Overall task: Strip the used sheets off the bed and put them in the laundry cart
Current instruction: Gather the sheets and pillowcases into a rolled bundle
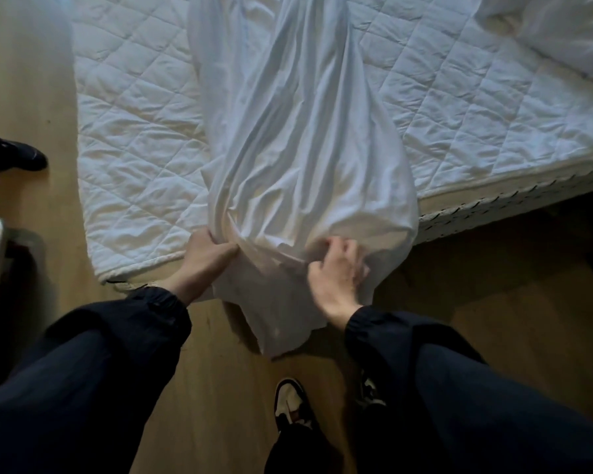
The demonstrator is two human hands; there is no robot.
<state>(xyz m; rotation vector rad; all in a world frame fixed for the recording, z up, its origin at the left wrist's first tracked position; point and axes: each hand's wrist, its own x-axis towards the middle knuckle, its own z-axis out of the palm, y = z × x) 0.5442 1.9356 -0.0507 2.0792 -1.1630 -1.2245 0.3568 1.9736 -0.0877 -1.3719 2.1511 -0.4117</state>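
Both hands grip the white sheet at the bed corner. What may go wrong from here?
The sheet, gripped by the left hand and right hand, hangs down toward the floor near the shoe; stepping on it might cause a trip. Its far part lies across the quilted pad, which the pull may drag askew.
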